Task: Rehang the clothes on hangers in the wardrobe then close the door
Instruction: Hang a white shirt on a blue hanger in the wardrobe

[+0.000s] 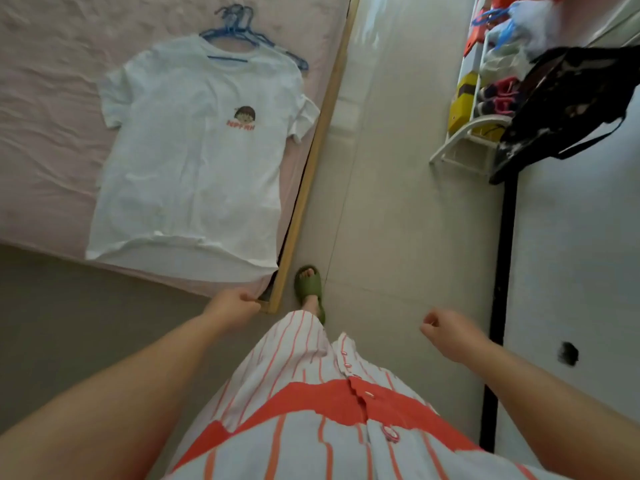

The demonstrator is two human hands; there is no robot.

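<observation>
A white T-shirt (pixel 194 150) with a small cartoon print lies flat on the pink bed (pixel 45 109). Several blue hangers (pixel 239 31) lie bunched at its collar, one partly inside the neck opening. My left hand (pixel 233 304) hangs by the bed's near corner with loosely curled fingers, and I see nothing held in it. My right hand (pixel 446 332) hovers over the floor, loosely curled and holding nothing. To its right stands the white wardrobe door (pixel 575 258) with a black edge. A black garment (pixel 561 102) hangs at the upper right.
The bed's wooden frame (pixel 322 133) runs along the tiled floor aisle (pixel 398 202). A white shoe rack (pixel 474 133) with shoes and bags stands at the far right. My foot in a green slipper (pixel 308 289) is beside the bed corner.
</observation>
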